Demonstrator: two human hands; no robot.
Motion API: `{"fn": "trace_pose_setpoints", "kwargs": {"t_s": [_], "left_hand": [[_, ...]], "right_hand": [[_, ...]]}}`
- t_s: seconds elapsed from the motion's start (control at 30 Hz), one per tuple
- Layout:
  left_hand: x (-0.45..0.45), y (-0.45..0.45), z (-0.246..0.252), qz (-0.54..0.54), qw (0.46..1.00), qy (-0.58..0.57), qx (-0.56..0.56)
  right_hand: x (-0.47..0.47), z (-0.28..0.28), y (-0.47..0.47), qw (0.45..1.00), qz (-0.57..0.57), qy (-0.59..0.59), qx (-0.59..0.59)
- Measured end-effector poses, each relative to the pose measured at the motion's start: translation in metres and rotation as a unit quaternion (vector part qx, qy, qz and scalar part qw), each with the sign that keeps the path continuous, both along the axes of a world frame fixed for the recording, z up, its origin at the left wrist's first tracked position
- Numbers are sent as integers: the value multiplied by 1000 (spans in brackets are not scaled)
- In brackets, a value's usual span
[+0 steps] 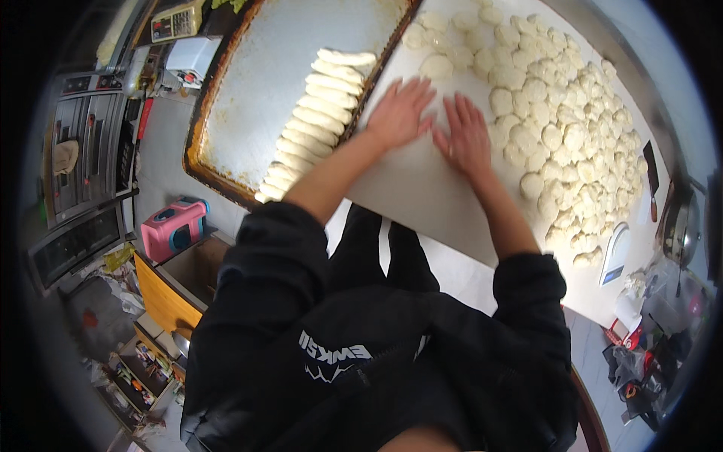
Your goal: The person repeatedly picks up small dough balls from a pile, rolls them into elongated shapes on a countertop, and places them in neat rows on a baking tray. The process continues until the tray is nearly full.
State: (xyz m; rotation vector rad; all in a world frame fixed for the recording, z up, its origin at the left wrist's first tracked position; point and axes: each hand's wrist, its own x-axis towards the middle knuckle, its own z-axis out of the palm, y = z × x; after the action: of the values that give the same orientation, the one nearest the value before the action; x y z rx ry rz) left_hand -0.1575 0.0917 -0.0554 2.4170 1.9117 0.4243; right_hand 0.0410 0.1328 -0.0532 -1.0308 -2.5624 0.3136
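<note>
My left hand [400, 114] lies palm down over the pale worktop [421, 183], close to the edge of a large baking tray [262, 68]. Beside it, my right hand [466, 135] is also palm down, its thumb near the left thumb. Both hands look flat, and whatever may be under the palms is hidden. Along the near right side of the tray runs a row of rolled dough strips [321, 113], partly covered by my left forearm. To the right of my right hand spreads a large heap of dough pieces [570, 135]. Flattened dough rounds [436, 66] lie beyond my fingers.
A cleaver [650, 175] and a white kitchen scale [615, 254] lie beyond the heap at right. A pan [680, 226] stands by the wall. Left of the tray are a deck oven [85, 152], a pink-and-blue plastic stool [174, 229] and an open wooden drawer [169, 294].
</note>
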Motion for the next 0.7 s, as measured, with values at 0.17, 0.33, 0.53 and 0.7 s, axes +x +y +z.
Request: {"fn": "trace_pose_setpoints", "kwargs": {"t_s": [0.17, 0.33, 0.53, 0.7], "left_hand": [[-2, 1, 6, 12, 1000, -3, -21], [28, -151, 25, 22, 994, -27, -100], [30, -186, 20, -3, 995, -99, 10], [11, -91, 20, -14, 984, -34, -173]], "right_hand": [[-3, -10, -6, 994, -35, 3, 102], [49, 23, -151, 987, 0, -157, -45], [70, 19, -183, 997, 14, -73, -8], [47, 4, -101, 993, -45, -76, -81]]}}
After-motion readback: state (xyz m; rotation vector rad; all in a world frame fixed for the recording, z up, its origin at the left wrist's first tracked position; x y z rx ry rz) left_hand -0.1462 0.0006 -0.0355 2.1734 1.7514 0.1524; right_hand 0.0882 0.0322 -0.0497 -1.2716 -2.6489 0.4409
